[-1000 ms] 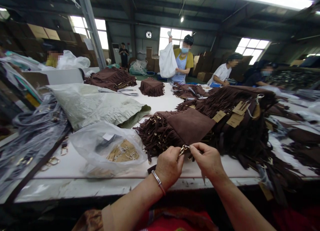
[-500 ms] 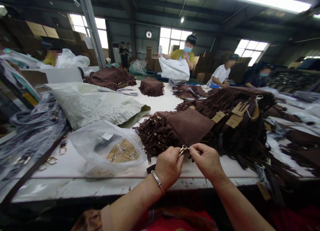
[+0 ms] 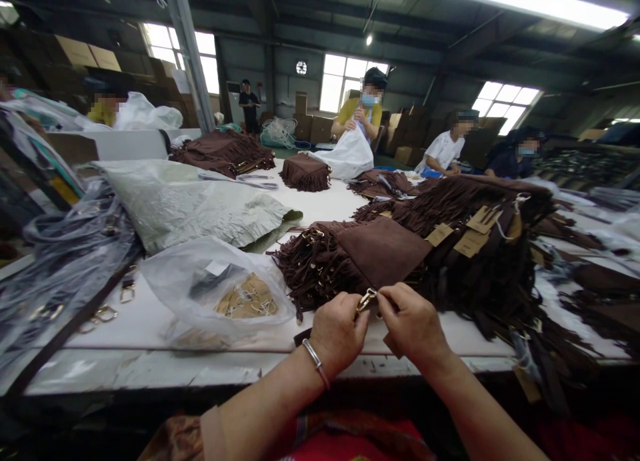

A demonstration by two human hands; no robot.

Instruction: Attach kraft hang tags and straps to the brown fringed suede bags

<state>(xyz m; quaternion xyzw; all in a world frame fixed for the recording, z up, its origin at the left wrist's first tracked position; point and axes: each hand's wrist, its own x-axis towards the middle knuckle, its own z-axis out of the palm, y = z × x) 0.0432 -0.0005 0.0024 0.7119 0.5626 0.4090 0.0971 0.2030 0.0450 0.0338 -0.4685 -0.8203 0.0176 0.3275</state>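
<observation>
My left hand (image 3: 338,331) is closed on a gold snap hook (image 3: 367,300), which sticks up between thumb and forefinger. A dark strap end (image 3: 302,339) shows beside that hand. My right hand (image 3: 413,318) pinches something small right at the hook; the fingers hide most of it. A brown tab (image 3: 393,346) hangs below these fingers. Just beyond both hands lies a brown fringed suede bag (image 3: 383,248), its flap toward me. Left of it, an open clear plastic bag (image 3: 173,281) holds tan paper tags (image 3: 247,297) with white strings.
Fringed bags with tags (image 3: 473,241) are heaped at right. Plastic-wrapped straps (image 3: 75,248) and loose gold buckles (image 3: 106,313) lie at left, near a crumpled pale sheet (image 3: 195,201). Across the white table (image 3: 340,204), a co-worker (image 3: 357,118) handles a white bag (image 3: 347,156).
My hands stay together at the hook, and the brown tab now shows under my right hand. The co-worker's white bag has come down onto the table.
</observation>
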